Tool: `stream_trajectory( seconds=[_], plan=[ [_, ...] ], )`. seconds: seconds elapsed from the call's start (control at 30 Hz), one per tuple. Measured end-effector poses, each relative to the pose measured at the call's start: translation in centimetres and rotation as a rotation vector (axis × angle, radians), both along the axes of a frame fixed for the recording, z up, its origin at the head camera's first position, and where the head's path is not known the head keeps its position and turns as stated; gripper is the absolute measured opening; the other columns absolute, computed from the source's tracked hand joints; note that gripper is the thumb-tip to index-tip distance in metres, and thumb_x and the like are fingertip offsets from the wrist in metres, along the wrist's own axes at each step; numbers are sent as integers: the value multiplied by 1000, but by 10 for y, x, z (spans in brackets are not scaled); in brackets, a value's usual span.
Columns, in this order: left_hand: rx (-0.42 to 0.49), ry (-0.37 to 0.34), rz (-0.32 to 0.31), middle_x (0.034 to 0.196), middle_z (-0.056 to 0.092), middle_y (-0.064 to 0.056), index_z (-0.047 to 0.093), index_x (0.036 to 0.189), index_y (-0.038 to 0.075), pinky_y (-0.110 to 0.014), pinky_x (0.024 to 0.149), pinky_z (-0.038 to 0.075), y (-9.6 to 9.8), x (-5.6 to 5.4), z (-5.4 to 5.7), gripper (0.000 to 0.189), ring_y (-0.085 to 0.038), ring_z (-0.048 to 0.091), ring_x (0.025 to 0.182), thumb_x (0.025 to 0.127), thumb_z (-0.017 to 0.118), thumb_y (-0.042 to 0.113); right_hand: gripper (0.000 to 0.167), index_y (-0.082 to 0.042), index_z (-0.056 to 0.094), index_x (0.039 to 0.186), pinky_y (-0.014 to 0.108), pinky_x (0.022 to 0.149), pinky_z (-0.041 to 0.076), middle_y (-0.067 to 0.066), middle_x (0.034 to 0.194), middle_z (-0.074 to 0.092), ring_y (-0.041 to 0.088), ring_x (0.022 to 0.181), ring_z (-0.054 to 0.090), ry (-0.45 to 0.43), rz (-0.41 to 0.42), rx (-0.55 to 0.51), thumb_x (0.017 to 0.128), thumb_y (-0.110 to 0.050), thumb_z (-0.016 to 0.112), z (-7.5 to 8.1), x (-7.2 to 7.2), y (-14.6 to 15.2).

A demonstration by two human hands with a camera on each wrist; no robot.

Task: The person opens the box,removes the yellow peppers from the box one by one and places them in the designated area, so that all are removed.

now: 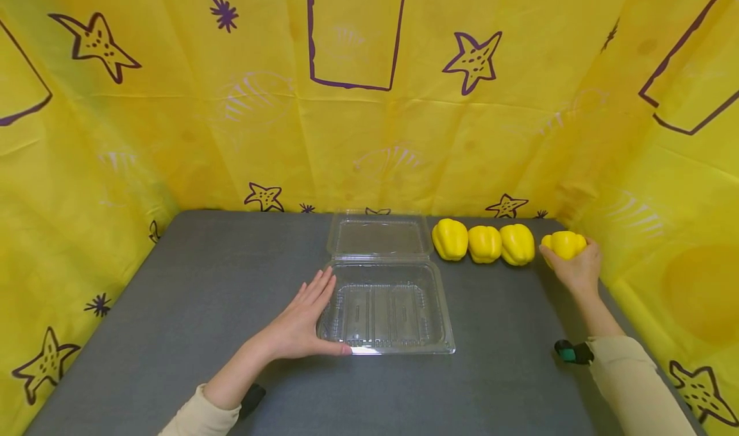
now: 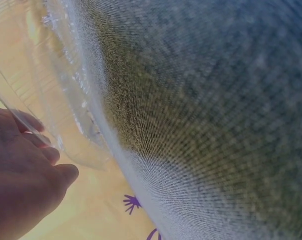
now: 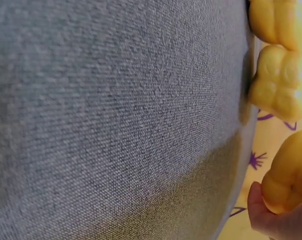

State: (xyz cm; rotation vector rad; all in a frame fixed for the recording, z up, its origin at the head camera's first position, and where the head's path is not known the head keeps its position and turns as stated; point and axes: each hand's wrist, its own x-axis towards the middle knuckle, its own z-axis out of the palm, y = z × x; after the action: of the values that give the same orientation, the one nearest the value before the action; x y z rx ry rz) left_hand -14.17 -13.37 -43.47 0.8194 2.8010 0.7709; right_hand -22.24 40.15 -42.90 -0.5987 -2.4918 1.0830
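My right hand (image 1: 580, 270) grips a yellow bell pepper (image 1: 564, 243) at the far right of the table, thumb on its left side and fingers around the right. In the right wrist view that thumb presses the pepper (image 3: 288, 172) from below. A clear plastic clamshell box (image 1: 383, 314) lies with its lid (image 1: 379, 236) folded back behind it. My left hand (image 1: 300, 327) rests at the box's left edge, fingers straight along the side and thumb stretched along the front rim.
Three more yellow bell peppers, the left one (image 1: 450, 240), the middle one (image 1: 484, 244) and the right one (image 1: 517, 244), stand in a row right of the lid. Yellow patterned cloth (image 1: 369, 134) hangs behind and beside the grey table (image 1: 190, 308).
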Motion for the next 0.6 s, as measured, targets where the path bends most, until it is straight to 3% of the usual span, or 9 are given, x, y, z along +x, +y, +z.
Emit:
stream_trajectory(
  seconds=[0.27,0.6],
  plan=[
    [1,5,-2,163,-2,-10,13,155,-1,-54,116,7,0,0,-1,132,-32,1,148,65,66,81,88,15,17,144,55,103,28,40,138,23,51,124,29,-52,10,4,86,-29,67,-6,-4,4],
    [1,10,-5,163,-3,-10,12,155,-1,-54,116,6,0,0,-1,131,-32,0,148,66,66,80,87,17,15,143,57,103,27,43,138,21,54,124,26,-94,40,4,87,-29,64,-10,-7,4]
  ],
)
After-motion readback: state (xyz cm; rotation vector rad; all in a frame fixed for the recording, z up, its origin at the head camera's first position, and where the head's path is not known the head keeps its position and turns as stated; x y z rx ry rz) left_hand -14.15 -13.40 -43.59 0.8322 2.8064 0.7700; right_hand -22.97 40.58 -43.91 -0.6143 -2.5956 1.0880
